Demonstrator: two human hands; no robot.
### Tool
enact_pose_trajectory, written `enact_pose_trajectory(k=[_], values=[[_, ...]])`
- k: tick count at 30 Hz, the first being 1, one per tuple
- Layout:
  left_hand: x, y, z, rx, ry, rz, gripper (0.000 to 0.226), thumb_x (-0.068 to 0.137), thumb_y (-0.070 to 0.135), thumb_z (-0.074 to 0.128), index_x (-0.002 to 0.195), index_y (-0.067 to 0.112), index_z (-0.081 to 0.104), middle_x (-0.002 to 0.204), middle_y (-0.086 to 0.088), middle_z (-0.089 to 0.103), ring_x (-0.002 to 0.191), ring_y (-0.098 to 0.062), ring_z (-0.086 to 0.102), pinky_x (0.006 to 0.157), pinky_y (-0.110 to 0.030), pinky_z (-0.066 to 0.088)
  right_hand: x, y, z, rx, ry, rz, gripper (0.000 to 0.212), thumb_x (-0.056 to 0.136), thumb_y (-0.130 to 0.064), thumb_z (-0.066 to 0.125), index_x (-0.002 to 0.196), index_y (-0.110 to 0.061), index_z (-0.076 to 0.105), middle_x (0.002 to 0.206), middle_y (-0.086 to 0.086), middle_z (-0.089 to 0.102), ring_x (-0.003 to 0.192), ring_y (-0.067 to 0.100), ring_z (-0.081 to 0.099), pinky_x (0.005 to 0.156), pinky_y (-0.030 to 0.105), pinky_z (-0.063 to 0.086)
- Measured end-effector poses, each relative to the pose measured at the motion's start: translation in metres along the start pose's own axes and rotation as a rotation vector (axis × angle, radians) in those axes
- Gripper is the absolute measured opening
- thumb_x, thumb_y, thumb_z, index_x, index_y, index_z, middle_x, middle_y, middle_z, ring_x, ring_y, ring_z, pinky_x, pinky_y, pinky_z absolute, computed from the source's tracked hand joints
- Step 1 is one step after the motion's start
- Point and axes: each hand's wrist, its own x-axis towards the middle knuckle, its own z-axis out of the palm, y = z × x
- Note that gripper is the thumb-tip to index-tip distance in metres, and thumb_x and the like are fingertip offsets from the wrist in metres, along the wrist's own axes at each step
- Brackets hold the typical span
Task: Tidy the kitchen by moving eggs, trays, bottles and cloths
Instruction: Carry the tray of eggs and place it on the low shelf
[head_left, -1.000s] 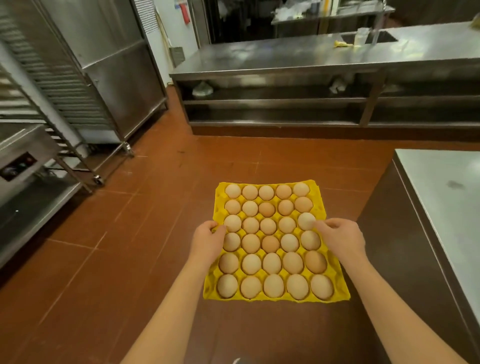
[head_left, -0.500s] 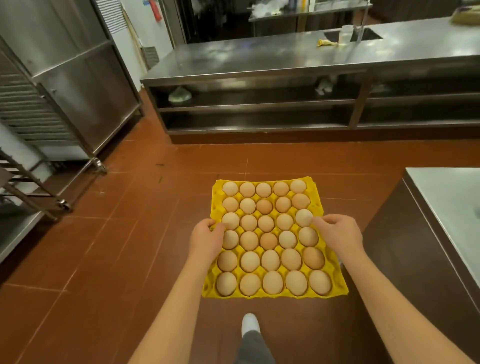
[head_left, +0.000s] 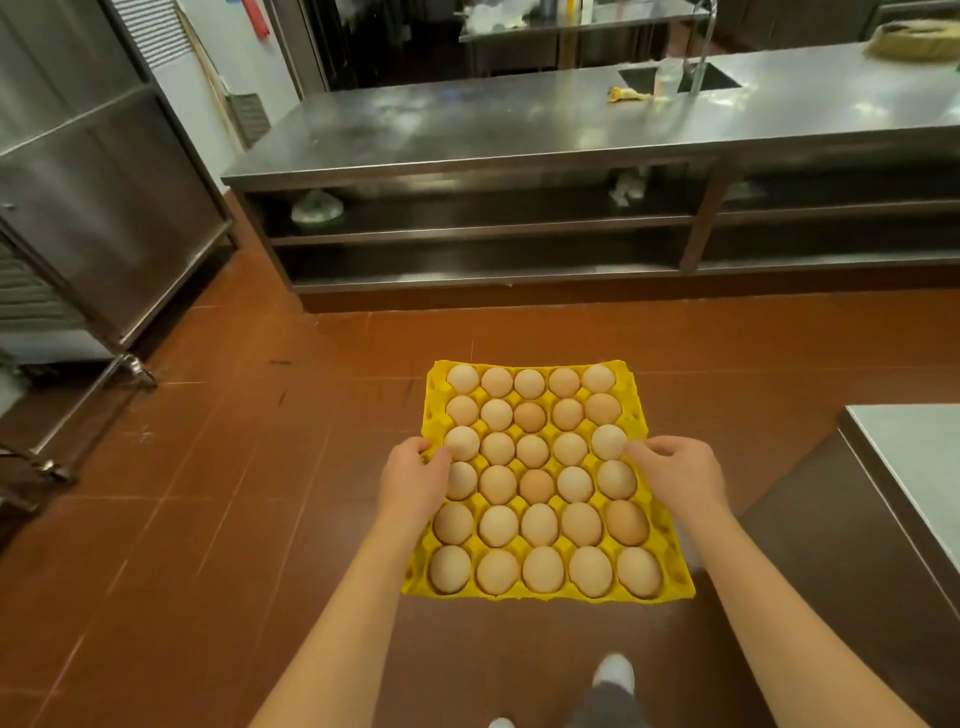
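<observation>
I clamp my left hand (head_left: 415, 480) and right hand (head_left: 675, 475) on opposite edges of the yellow egg tray (head_left: 540, 597), each grip curled tight to keep its eggs (head_left: 540, 486) level.

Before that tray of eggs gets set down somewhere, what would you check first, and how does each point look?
1. Both sides held: left hand and right hand each grip an edge of the yellow egg tray: ok.
2. Eggs seated, every cup filled: ok.
3. Tray level: far edge bows slightly: cannot tell.
4. Floor ahead free of obstacles: ok.
5. Long steel counter has bare space: ok.
6. Support under the tray: cannot tell.
</observation>
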Motion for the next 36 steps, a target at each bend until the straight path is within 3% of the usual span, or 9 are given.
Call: enact_pose_trajectory(k=[5, 12, 16, 19, 23, 27, 31, 36], values=[[0.064, 0.034, 0.026, 0.001, 0.018, -0.012, 0.035, 0.097, 0.031, 0.054, 0.120, 0.006, 0.063, 0.118, -0.012, 0.065, 0.103, -0.028, 0.058, 0.075, -0.035, 0.041, 0.085, -0.019, 0.005, 0.002, -0.029, -0.011, 0.022, 0.085, -0.037, 0.068, 0.077, -0.018, 0.076, 0.086, 0.004, 0.074, 0.083, 0.026, 0.065, 0.073, 0.039, 0.052], [0.146, 0.093, 0.058, -0.010, 0.106, -0.070, 0.040, 0.098, 0.028, 0.055, 0.131, 0.007, 0.061, 0.128, -0.008, 0.062, 0.105, -0.020, 0.053, 0.083, -0.033, 0.039, 0.214, -0.057, 0.001, -0.012, -0.104, -0.043, 0.021, 0.081, -0.041, 0.069, 0.075, -0.022, 0.075, 0.081, -0.002, 0.073, 0.082, 0.023, 0.064, 0.071, 0.037, 0.051], [0.185, 0.124, 0.068, -0.009, 0.146, -0.070, 0.038, 0.097, 0.028, 0.056, 0.126, 0.005, 0.064, 0.122, -0.009, 0.065, 0.110, -0.026, 0.057, 0.080, -0.032, 0.039, 0.270, -0.082, -0.008, -0.018, -0.114, -0.107, 0.027, 0.080, -0.042, 0.068, 0.076, -0.016, 0.076, 0.079, 0.002, 0.073, 0.079, 0.025, 0.065, 0.069, 0.040, 0.052], [0.211, 0.145, 0.075, -0.022, 0.146, -0.059, 0.035, 0.097, 0.027, 0.057, 0.122, 0.004, 0.066, 0.116, -0.009, 0.066, 0.103, -0.025, 0.057, 0.077, -0.032, 0.038, 0.306, -0.096, -0.013, -0.021, -0.119, -0.118, 0.027, 0.081, -0.042, 0.068, 0.075, -0.017, 0.076, 0.078, 0.002, 0.073, 0.079, 0.025, 0.065, 0.068, 0.038, 0.051], [0.256, 0.168, 0.087, -0.017, 0.120, -0.046, 0.034, 0.096, 0.029, 0.057, 0.116, 0.004, 0.067, 0.115, -0.016, 0.067, 0.098, -0.028, 0.057, 0.073, -0.034, 0.039, 0.352, -0.112, -0.016, -0.017, -0.130, -0.104, 0.021, 0.084, -0.039, 0.066, 0.071, -0.023, 0.073, 0.080, -0.002, 0.071, 0.081, 0.023, 0.063, 0.067, 0.034, 0.047], [0.312, 0.196, 0.103, -0.015, 0.070, -0.024, 0.037, 0.095, 0.032, 0.057, 0.119, 0.004, 0.066, 0.119, -0.020, 0.065, 0.111, -0.037, 0.059, 0.081, -0.041, 0.046, 0.400, -0.119, -0.015, -0.004, -0.095, -0.071, 0.021, 0.084, -0.041, 0.066, 0.068, -0.027, 0.070, 0.080, -0.005, 0.071, 0.082, 0.021, 0.063, 0.071, 0.036, 0.050], [0.378, 0.228, 0.127, -0.004, -0.017, 0.026, 0.038, 0.096, 0.033, 0.057, 0.122, 0.006, 0.066, 0.119, -0.015, 0.066, 0.110, -0.032, 0.059, 0.078, -0.036, 0.043, 0.455, -0.125, -0.012, 0.014, -0.030, 0.000, 0.020, 0.084, -0.042, 0.066, 0.070, -0.028, 0.071, 0.083, -0.007, 0.071, 0.085, 0.021, 0.063, 0.075, 0.039, 0.053], [0.464, 0.282, 0.160, 0.033, -0.147, 0.102, 0.040, 0.095, 0.035, 0.057, 0.125, 0.010, 0.066, 0.126, -0.008, 0.066, 0.117, -0.027, 0.058, 0.094, -0.043, 0.048, 0.516, -0.129, -0.016, 0.067, 0.098, 0.128, 0.025, 0.080, -0.042, 0.066, 0.073, -0.019, 0.075, 0.078, 0.001, 0.072, 0.083, 0.025, 0.065, 0.070, 0.038, 0.051]])
